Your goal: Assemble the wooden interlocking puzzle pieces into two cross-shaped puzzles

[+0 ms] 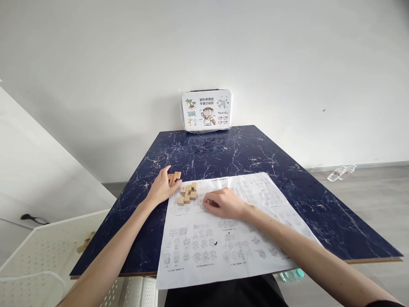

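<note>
My left hand has its thumb and fingers around a reddish-brown wooden puzzle piece at the sheet's upper left corner. Part of that piece is hidden by the hand. Just right of it, a cluster of pale wooden puzzle pieces made of small cubes lies on the paper. My right hand rests on the printed sheet, to the right of the cluster and apart from it. Its fingers are curled in, and nothing shows in them. Rows of small line diagrams cover the white sheet.
A white cartoon-printed case stands at the back of the dark blue marble-pattern table, by the wall. Below left is a white perforated rack with wooden pieces. Clear plastic bottles lie on the floor at right.
</note>
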`<state>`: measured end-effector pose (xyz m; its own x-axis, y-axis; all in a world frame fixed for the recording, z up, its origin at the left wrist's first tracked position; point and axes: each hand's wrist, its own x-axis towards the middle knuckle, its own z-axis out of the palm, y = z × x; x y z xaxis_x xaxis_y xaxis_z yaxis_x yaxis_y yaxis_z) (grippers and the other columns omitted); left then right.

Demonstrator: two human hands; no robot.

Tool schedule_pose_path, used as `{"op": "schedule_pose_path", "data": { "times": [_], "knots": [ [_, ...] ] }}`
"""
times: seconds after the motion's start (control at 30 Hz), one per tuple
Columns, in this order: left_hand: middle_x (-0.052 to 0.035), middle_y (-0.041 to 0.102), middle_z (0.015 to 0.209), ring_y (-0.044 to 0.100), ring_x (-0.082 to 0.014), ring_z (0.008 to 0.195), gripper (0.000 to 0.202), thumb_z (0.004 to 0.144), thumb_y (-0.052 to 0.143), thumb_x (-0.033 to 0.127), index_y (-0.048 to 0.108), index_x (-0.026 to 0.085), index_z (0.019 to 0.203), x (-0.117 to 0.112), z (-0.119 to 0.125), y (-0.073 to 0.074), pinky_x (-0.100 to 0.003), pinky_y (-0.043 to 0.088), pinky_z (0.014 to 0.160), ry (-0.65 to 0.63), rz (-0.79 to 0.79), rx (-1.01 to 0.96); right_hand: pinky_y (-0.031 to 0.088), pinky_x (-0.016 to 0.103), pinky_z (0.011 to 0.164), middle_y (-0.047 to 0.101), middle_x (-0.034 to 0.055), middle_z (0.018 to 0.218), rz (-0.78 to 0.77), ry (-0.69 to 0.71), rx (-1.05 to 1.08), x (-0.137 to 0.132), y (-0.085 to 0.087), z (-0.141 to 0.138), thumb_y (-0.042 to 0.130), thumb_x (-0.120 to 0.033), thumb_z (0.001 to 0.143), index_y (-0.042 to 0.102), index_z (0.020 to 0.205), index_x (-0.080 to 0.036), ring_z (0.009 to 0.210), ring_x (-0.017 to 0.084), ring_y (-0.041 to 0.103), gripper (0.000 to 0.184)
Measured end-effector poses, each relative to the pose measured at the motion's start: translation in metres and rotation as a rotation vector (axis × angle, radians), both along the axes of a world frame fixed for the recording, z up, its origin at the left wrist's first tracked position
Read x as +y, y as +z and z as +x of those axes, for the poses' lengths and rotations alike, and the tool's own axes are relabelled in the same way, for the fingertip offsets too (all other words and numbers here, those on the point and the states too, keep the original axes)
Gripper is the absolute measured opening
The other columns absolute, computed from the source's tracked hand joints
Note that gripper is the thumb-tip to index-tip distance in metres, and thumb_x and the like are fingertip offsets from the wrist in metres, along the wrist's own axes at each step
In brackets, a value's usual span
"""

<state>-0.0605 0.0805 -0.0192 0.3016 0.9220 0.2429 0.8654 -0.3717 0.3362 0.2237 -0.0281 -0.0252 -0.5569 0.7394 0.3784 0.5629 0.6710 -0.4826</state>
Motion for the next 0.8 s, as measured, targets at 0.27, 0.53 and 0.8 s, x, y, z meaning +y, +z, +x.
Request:
{"op": "schedule_pose_path", "data": {
  "times": [0.27, 0.53, 0.8],
  "knots": [
    [-0.0307, 0.047, 0.148, 0.045, -0.0478, 0.14, 0.094, 0.089, 0.055, 0.071, 0.036, 0.004, 0.152, -0.005, 0.001, 0.001, -0.059, 0.036, 0.115, 0.192, 0.201, 0.135, 0.033, 0.024, 0.054, 0.066, 0.0, 0.069, -0.001, -0.002, -0.005, 0.0, 0.0, 0.001, 0.051, -0.02, 0.099, 0.069, 0.087, -0.017, 0.056, 0.01, 0.05, 0.022],
    [-0.0315, 0.053, 0.133, 0.05, -0.0493, 0.126, 0.091, 0.089, 0.052, 0.073, 0.044, 0.001, 0.145, -0.016, 0.009, -0.003, -0.058, 0.041, 0.104, 0.319, 0.165, 0.235, 0.034, 0.025, 0.056, 0.066, 0.0003, 0.069, 0.006, -0.003, -0.011, 0.0, -0.001, 0.0, 0.051, -0.02, 0.1, 0.068, 0.087, -0.018, 0.057, 0.01, 0.049, 0.021],
    [-0.0215, 0.058, 0.14, 0.051, -0.0413, 0.134, 0.083, 0.089, 0.062, 0.065, 0.039, 0.015, 0.151, -0.007, 0.007, 0.0, -0.052, 0.042, 0.11, 0.054, 0.081, 0.057, 0.034, 0.025, 0.056, 0.066, -0.0001, 0.07, 0.009, -0.001, -0.003, 0.0, 0.0, 0.001, 0.052, -0.019, 0.099, 0.069, 0.087, -0.018, 0.057, 0.01, 0.05, 0.02]
  ]
}}
